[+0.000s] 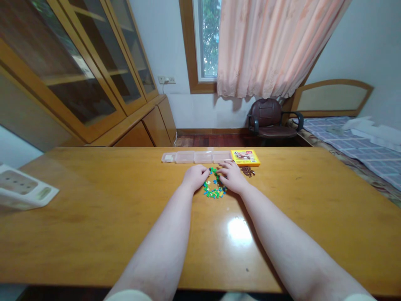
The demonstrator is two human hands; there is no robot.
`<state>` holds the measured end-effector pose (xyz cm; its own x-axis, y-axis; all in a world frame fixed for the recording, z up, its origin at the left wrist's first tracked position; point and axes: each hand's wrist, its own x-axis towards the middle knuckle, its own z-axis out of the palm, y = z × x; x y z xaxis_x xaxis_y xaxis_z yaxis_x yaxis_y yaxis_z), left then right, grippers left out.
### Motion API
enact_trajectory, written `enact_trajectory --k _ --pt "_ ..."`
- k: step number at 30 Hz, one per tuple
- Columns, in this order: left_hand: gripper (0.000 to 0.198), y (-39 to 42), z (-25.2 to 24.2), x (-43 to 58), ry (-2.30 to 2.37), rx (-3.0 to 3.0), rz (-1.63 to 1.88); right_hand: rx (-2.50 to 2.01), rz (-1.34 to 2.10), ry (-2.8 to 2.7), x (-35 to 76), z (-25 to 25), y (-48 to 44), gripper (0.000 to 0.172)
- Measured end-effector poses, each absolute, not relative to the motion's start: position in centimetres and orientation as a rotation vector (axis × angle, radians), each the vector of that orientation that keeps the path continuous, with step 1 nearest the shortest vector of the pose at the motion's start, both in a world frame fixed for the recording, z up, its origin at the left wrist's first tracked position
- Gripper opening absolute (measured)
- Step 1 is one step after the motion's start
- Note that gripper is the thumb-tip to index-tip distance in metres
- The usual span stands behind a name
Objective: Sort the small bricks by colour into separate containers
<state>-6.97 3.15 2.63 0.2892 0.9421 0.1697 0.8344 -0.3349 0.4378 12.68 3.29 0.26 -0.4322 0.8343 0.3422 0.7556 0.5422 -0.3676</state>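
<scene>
Forearms first: L forearm [159,246] comes in from 7 o'clock and R forearm [282,246] from 5, both bare, converging on mid-table.

L hand [196,176] lies knuckles up, fingers curled under, tips aimed at 3 o'clock. R hand [231,175] mirrors it, fingers half-curled, tips aimed at 9. Tips of both nearly meet over a few green bits [213,170]. Can't tell whether either hand pinches one: the pieces are tiny and the fingers cover them.

Pile of small bricks [214,191] is a loose green/yellow/blue mix, flat on the table [94,200] in the gap betw. the wrists. It's at approx. 4 o'clock from L hand and 8 o'clock from R hand. Both hands border it and look about equally near. It's a rough ring, sparse in the middle, w/ no clear long axis.

Outward:
- A small heap of brown pieces [247,171] sits just beside R hand at 2 o'clock.
- A row of clear compartment boxes [196,157] lies at 12, long axis 9-to-3, near the fingertips but apart.
- A yellow box [245,157] touches the row's R end.
- A white device [21,188] lies far out at 9, by the table edge.
- A chair [269,119] stands past the table at 1, w/ a bed [354,142] at 2.
</scene>
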Motion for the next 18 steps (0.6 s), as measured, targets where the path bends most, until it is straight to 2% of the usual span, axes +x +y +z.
enact_trajectory --k 12,18 --pt "0.036 3.2 2.0 -6.9 1.549 2.272 0.517 -1.436 0.261 -1.982 13.4 0.6 3.9 0.026" --pt "0.035 3.4 1.9 -6.8 1.468 2.266 0.533 -1.293 0.321 -1.926 13.7 0.9 3.7 0.029"
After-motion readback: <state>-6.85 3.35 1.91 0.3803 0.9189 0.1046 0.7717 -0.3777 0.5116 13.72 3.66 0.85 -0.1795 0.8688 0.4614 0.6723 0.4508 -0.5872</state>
